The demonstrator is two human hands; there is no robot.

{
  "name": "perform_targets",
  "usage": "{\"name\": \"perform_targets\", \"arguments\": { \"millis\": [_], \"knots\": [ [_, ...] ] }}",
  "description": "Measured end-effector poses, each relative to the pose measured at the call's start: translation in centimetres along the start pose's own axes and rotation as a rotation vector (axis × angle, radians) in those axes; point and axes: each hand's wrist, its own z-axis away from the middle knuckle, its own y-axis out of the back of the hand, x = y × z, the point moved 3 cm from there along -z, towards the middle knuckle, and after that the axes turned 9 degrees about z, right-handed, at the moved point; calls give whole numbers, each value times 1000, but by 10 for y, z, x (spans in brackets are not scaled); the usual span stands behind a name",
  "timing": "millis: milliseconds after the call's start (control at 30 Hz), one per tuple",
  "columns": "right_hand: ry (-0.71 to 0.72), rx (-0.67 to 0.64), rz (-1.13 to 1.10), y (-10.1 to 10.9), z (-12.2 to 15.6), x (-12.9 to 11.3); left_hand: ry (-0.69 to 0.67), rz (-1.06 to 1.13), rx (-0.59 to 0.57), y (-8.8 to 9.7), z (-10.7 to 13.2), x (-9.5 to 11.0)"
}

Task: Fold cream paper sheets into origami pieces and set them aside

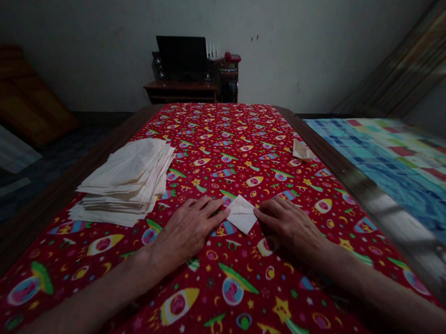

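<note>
A small folded paper (242,216) lies on the red patterned cloth, turned like a diamond with creases across its middle. My left hand (190,222) rests on the cloth with its thumb and fingertips closed at the paper's left corner. At the right corner, the thumb and fingers of my right hand (286,222) hold the paper in the same way. The undersides of my fingertips are hidden. Left of my left hand sits a thick, uneven stack of off-white paper sheets (125,176).
Another folded paper piece (302,150) lies near the cloth's right edge. The red cloth (227,265) covers a dark wooden table (334,177). Beyond its far end stand a desk with a black screen (183,55) and a red telephone (232,57). A bed with a checkered cover (396,169) is at the right.
</note>
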Motion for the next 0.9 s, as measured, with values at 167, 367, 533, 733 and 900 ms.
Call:
{"name": "perform_targets", "arguments": {
  "millis": [167, 367, 533, 733, 900],
  "knots": [
    [36, 21, 43, -2, -1, -5, -14, -4, 29, 1, -2, 3],
    [28, 26, 150, 1, -10, -11, -10, 32, 35, -1, -1, 3],
    [24, 36, 156, 0, -11, -9, -12, 40, 35, -1, -2, 2],
    [26, -4, 151, 1, -8, -5, -5, 62, 14, 2, 0, 1],
    [9, 20, 127, 1, -2, -2, 6, 83, 9, 2, 1, -1]
  ]
}}
